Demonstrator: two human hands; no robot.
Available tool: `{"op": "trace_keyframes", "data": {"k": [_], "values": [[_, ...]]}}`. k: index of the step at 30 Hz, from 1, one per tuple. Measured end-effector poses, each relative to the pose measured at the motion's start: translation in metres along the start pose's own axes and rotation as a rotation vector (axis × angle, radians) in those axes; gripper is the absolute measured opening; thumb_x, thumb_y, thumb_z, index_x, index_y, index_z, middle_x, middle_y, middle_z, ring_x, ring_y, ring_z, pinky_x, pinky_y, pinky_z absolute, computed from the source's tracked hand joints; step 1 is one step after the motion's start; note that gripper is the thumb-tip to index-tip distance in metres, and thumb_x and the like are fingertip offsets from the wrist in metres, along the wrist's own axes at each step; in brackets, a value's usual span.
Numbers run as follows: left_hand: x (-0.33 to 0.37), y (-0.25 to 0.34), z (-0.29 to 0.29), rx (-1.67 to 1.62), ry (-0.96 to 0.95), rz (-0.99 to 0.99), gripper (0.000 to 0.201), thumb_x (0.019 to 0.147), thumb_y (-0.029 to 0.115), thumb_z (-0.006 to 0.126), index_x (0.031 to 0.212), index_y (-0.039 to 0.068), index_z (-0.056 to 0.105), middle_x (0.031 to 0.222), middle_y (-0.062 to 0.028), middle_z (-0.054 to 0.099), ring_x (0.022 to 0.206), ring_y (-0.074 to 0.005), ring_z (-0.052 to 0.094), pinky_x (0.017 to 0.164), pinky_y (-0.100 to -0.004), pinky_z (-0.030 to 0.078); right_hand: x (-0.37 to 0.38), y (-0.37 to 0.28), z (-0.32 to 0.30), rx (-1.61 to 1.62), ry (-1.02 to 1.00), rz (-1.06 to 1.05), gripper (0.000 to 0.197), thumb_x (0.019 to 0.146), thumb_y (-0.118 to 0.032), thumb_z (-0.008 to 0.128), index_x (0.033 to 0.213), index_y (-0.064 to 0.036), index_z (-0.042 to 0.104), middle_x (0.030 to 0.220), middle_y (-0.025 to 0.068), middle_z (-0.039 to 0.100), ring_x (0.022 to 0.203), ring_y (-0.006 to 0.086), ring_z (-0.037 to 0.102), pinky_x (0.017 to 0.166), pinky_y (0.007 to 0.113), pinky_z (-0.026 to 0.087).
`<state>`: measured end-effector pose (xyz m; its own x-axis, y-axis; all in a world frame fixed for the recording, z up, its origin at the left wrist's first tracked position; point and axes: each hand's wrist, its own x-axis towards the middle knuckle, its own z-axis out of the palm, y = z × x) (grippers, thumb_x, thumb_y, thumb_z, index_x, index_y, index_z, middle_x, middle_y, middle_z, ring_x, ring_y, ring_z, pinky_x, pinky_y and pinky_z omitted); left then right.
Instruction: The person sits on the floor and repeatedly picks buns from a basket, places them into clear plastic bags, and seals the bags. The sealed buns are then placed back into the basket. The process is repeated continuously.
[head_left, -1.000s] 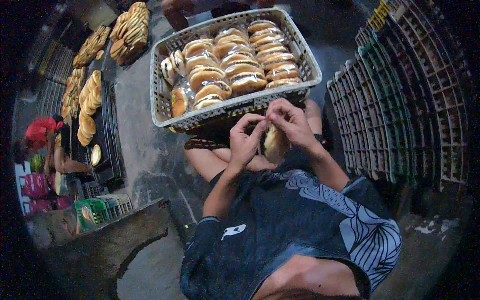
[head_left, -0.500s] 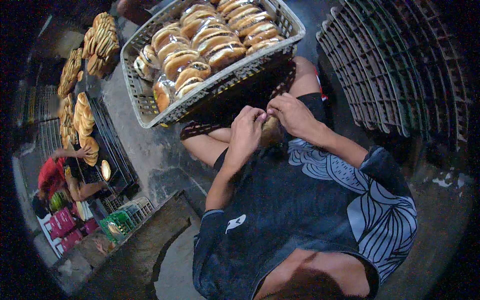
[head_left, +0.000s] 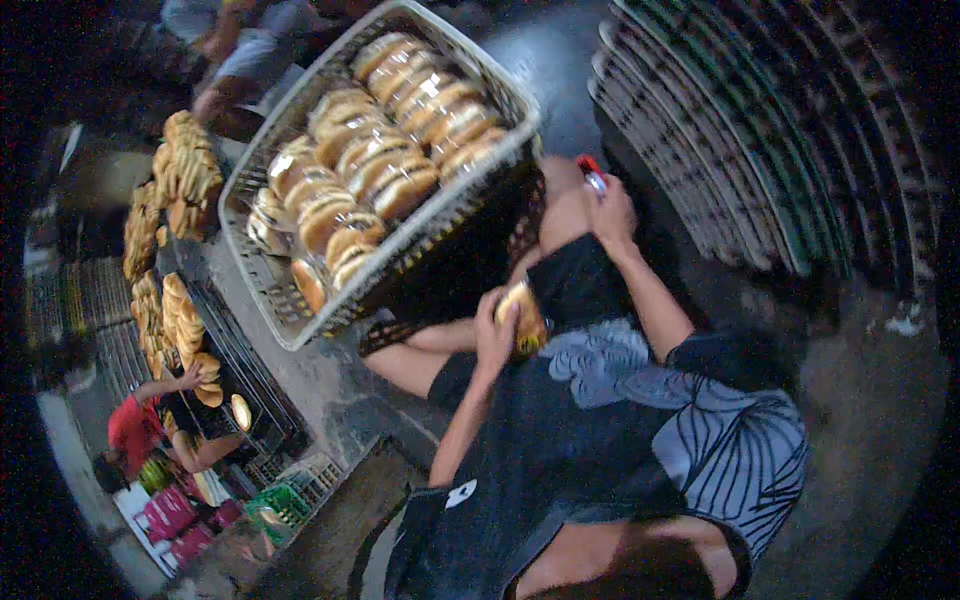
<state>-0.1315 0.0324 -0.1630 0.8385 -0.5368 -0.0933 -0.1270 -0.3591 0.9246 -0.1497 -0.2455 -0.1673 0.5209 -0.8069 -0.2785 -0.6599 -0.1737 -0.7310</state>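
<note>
My left hand [head_left: 492,328] is closed around a golden bun [head_left: 524,308] in what looks like clear film, held low in front of my shirt. A dark and yellow patch shows at the bun's lower end. Farther out to the right, my right hand [head_left: 612,212] grips a small red lighter-sized object [head_left: 587,163] with a shiny pale part, just beside my knee; blur hides its exact kind. Beyond my left hand stands a pale plastic crate [head_left: 432,215], tilted in view. Rows of filled buns [head_left: 385,165] in clear plastic fill it.
Tall stacked crates [head_left: 700,150] curve along the right side. At left, a person in a red top [head_left: 135,425] touches loose buns [head_left: 207,375] beside dark racks [head_left: 255,350]. A green basket [head_left: 277,510] sits lower left. Another person's legs [head_left: 240,75] show behind the crate.
My hands have parted from the bun's top end. The left keeps the bun, while the right has moved outward and now grips the red object. The whole view has shifted.
</note>
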Motion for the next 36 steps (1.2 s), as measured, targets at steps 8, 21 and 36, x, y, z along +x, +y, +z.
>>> {"op": "trace_keyframes", "data": {"k": [8,21,36], "values": [[0.028,0.035,-0.011,0.074,0.226,-0.072,0.031,0.079,0.020,0.064,0.100,-0.002,0.057,0.094,-0.0128,0.061,0.089,-0.0232,0.058,0.080,-0.0314,0.045,0.111,0.253,0.053,-0.376,-0.289,0.091,0.045,0.086,-0.034,0.051,0.108,0.0041,0.054,0.102,0.0205,0.060,0.091,0.0347,0.059,0.078,0.041,0.045],[0.048,0.041,-0.036,0.042,0.650,0.127,0.029,0.092,0.021,0.042,0.083,-0.002,0.057,0.085,-0.0131,0.057,0.077,-0.0247,0.055,0.071,-0.0330,0.043,0.090,0.192,-0.025,0.329,-0.872,-0.183,0.037,0.088,-0.029,0.048,0.106,0.0017,0.057,0.098,0.0150,0.062,0.087,0.0293,0.060,0.075,0.041,0.046],[0.052,0.094,-0.057,0.024,0.634,0.815,0.021,0.087,0.021,0.048,0.089,0.002,0.055,0.084,-0.0142,0.054,0.076,-0.0287,0.054,0.068,-0.0371,0.046,-0.045,-0.166,0.051,-0.277,-1.173,-0.750,0.031,0.076,-0.028,0.061,0.091,-0.0011,0.062,0.082,0.0080,0.063,0.079,0.0141,0.056,0.074,0.028,0.044]]}}
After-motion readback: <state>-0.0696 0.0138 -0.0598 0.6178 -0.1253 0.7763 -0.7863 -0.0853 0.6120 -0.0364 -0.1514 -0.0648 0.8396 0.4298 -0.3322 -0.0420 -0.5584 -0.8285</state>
